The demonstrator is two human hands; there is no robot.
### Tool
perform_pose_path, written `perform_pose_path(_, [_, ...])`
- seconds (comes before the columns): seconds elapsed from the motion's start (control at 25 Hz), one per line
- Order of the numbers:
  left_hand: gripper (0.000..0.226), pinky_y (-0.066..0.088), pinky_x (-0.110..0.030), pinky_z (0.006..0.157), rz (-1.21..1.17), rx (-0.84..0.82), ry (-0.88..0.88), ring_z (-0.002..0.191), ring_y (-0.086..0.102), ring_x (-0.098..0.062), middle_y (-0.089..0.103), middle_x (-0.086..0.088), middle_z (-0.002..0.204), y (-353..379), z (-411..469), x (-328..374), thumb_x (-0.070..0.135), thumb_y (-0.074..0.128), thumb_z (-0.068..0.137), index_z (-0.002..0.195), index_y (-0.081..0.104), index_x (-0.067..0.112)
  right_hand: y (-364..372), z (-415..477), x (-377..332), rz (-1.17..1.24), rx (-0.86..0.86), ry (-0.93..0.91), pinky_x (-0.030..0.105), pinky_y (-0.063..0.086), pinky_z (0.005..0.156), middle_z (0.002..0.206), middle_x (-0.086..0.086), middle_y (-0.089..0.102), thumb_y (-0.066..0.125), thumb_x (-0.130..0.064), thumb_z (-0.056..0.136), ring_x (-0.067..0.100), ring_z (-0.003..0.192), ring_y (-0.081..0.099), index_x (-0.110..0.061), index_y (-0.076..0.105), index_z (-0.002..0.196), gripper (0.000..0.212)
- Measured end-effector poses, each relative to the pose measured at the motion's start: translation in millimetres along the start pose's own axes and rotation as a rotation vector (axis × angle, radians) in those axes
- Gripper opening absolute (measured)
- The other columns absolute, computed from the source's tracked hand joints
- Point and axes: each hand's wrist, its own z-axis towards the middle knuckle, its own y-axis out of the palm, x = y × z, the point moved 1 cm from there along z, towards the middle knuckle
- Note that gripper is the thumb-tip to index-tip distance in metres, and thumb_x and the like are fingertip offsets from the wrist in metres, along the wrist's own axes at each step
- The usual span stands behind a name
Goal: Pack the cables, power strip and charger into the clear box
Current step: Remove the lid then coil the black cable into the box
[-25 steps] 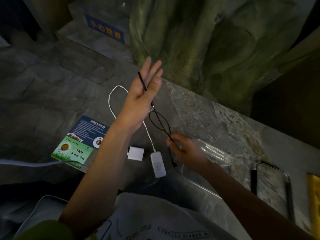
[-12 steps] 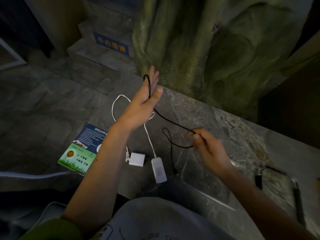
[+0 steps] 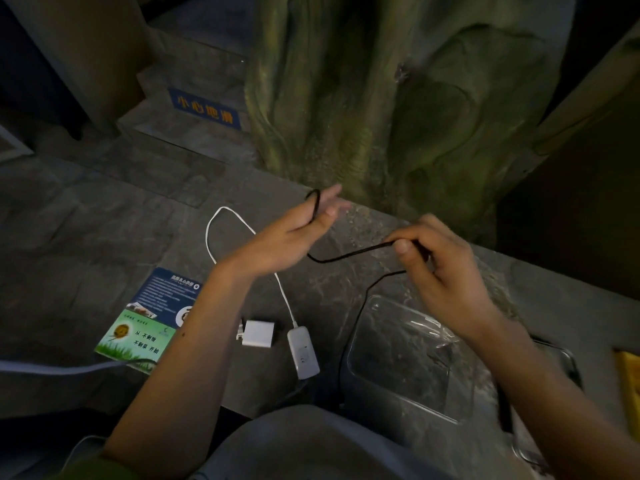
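Hands are stretching a thin black cable (image 3: 346, 257) above the grey stone tabletop (image 3: 104, 237), left grip (image 3: 294, 233) looped at 11 o'clock, right grip (image 3: 436, 265) pinching it above the clear plastic box (image 3: 398, 362).

It is dim here, with a greenish cast over everything. The far rock wall (image 3: 398, 109) catches the most light, while the far-left and far-right corners sink into black. My left hand (image 3: 287, 240) blurs at its fingertips. Soft glare streaks the clear box (image 3: 429, 327) on the near right. Grain muddies the stone ledge (image 3: 104, 237), and the wide lens bends lines at the edges.
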Motion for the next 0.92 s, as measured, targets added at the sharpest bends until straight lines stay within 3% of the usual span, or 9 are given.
perform_pose_path(0.12, [0.052,0.037,-0.033,0.111,-0.069,-0.168,-0.073,0.118,0.061,-0.015,0.066,-0.005,0.122,17,-6,14,0.040,0.031,0.098,0.141,0.039,0.012,-11,11,-3,0.003,0.077,-0.026,0.019,0.041,0.066,0.084,0.003,0.052,0.054,-0.012,0.096,0.009,0.074,0.051,-0.009,0.066,0.097,0.013])
perform_pose_path(0.2, [0.053,0.044,-0.029,0.103,-0.171,-0.264,-0.122,0.106,0.068,-0.022,0.069,-0.012,0.114,29,-13,28,0.043,0.029,0.099,0.137,0.044,0.011,-15,17,-4,0.019,0.143,-0.013,0.019,0.040,0.066,0.083,0.005,0.053,0.053,-0.015,0.096,0.008,0.075,0.051,-0.012,0.065,0.096,0.012])
perform_pose_path(0.32, [0.055,0.047,-0.028,0.091,-0.223,-0.420,-0.142,0.085,0.072,-0.031,0.070,-0.012,0.105,40,-20,42,0.047,0.028,0.095,0.133,0.049,0.013,-20,24,-3,0.057,0.221,0.021,0.014,0.038,0.068,0.083,-0.006,0.051,0.051,-0.018,0.097,0.000,0.075,0.049,-0.015,0.063,0.095,0.013])
perform_pose_path(0.44, [0.061,0.050,-0.036,0.089,-0.296,-0.529,-0.138,0.056,0.066,-0.023,0.068,-0.012,0.097,46,-20,49,0.049,0.025,0.094,0.133,0.050,0.010,-23,29,-3,0.081,0.244,0.036,0.011,0.037,0.069,0.084,-0.010,0.051,0.052,-0.015,0.097,-0.002,0.075,0.050,-0.012,0.064,0.094,0.013])
perform_pose_path(0.56, [0.065,0.054,-0.042,0.085,-0.345,-0.597,-0.101,0.034,0.046,-0.010,0.067,-0.009,0.088,51,-18,56,0.052,0.021,0.091,0.133,0.051,0.012,-23,32,1,0.115,0.265,0.059,0.010,0.037,0.067,0.082,0.000,0.054,0.052,-0.011,0.097,-0.002,0.072,0.051,-0.005,0.063,0.093,0.013])
perform_pose_path(0.68, [0.063,0.055,-0.028,0.064,-0.382,-0.628,-0.058,0.030,0.032,-0.005,0.065,-0.004,0.079,56,-14,61,0.050,0.023,0.091,0.133,0.050,0.012,-22,35,7,0.196,0.283,0.112,0.010,0.038,0.063,0.076,0.000,0.056,0.052,-0.010,0.097,-0.003,0.066,0.051,-0.003,0.061,0.093,0.013])
perform_pose_path(0.8, [0.054,0.049,-0.021,0.046,-0.445,-0.660,-0.028,0.028,0.035,-0.002,0.062,-0.004,0.075,62,-8,65,0.040,0.035,0.095,0.133,0.048,0.004,-16,37,15,0.323,0.229,0.156,0.013,0.038,0.056,0.070,-0.006,0.052,0.053,-0.010,0.096,-0.001,0.059,0.048,-0.006,0.058,0.091,0.008])
perform_pose_path(0.92, [0.045,0.053,-0.024,0.050,-0.594,-0.615,0.014,0.037,0.054,-0.008,0.066,-0.011,0.083,67,-4,69,0.033,0.044,0.094,0.130,0.052,0.007,-9,32,25,0.425,0.140,0.234,0.018,0.038,0.052,0.069,0.004,0.052,0.052,-0.006,0.096,0.009,0.058,0.048,-0.002,0.056,0.088,0.010])
